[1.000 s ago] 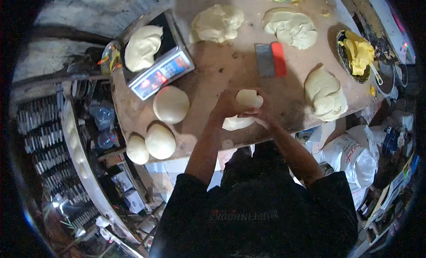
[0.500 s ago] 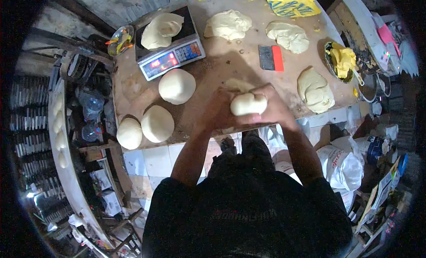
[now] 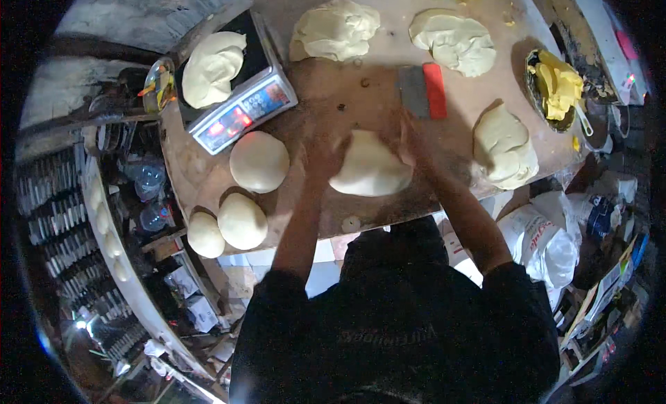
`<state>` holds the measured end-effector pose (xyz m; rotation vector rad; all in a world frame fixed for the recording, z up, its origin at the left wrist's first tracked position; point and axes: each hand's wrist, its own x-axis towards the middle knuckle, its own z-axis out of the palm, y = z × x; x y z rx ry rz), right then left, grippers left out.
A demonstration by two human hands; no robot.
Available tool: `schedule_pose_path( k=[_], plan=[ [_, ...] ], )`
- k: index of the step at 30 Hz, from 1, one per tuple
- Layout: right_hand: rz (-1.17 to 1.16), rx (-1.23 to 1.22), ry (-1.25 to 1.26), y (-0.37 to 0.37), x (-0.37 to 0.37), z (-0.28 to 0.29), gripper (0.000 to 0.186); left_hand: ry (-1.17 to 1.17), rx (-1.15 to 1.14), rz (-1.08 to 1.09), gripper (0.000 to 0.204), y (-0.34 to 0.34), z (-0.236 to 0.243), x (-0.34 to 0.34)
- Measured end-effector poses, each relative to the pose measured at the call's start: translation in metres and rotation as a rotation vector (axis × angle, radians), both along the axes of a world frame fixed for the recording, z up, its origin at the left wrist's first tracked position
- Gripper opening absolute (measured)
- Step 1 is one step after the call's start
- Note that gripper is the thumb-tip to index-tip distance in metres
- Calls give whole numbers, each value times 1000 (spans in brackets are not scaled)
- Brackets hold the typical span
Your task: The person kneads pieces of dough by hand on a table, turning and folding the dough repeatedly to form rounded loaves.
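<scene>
A pale lump of dough (image 3: 371, 171) rests on the brown worktable (image 3: 333, 216) right before me. My left hand (image 3: 325, 154) cups its left side and my right hand (image 3: 411, 146) its right side; motion and shadow smear the fingers. Left of my hands sit three smooth dough balls: a large one (image 3: 259, 162), a second (image 3: 242, 221) and a smaller one (image 3: 206, 234). A loose dough piece (image 3: 214, 69) lies on the digital scale (image 3: 243, 116). Just beyond my right hand is a dough scraper (image 3: 422, 91) with a red handle.
Rough dough pieces lie at the far side (image 3: 336, 29), far right (image 3: 454, 43) and right (image 3: 505, 147). A bowl of yellow fat (image 3: 557, 88) stands by the right edge. At far left is a dish of tools (image 3: 158, 85). White sacks (image 3: 541, 237) stand below, right.
The dough, lifted and folded between my hands before, now lies broader on the table. My hands have moved apart to its two sides. The view has shifted and tilted slightly.
</scene>
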<state>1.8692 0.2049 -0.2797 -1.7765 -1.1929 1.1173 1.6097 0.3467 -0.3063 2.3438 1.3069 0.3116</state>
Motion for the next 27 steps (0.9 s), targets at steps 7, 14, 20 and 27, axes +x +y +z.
schedule_pose_path(
  k=[7, 14, 20, 27],
  plan=[
    [-623, 129, 460, 19, -62, 57, 81, -130, -162, -418, 88, 38, 70, 101],
    [-131, -45, 1194, -15, -60, -20, 73, 35, -657, -265, 84, -5, 75, 71],
    [350, -37, 717, -65, -96, 21, 75, -30, -987, -354, 72, -121, 95, -30],
    [441, -38, -34, -25, -79, 129, 60, -32, -887, -123, 58, -84, 152, -39]
  ],
)
